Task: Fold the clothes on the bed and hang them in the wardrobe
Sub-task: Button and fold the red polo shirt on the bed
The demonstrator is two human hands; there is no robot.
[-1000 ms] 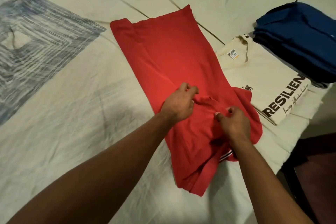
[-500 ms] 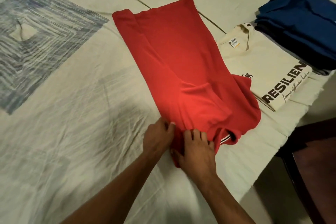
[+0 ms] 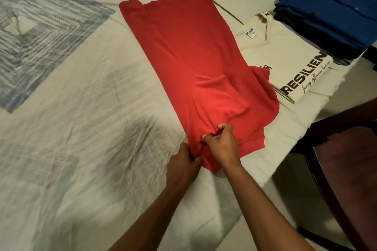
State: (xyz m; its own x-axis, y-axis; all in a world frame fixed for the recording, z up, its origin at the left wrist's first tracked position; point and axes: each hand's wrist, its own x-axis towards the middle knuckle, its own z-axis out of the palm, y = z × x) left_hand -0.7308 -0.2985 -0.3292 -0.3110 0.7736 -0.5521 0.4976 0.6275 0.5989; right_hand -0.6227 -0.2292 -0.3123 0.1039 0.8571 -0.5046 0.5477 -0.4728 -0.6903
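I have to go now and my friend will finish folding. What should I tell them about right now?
Left hand and right hand both pinch the near end of the red shirt, which lies lengthwise on the bed, folded narrow. To its right lie a folded cream T-shirt and a blue folded stack. Left: fold the red shirt over, then hang everything in the wardrobe.
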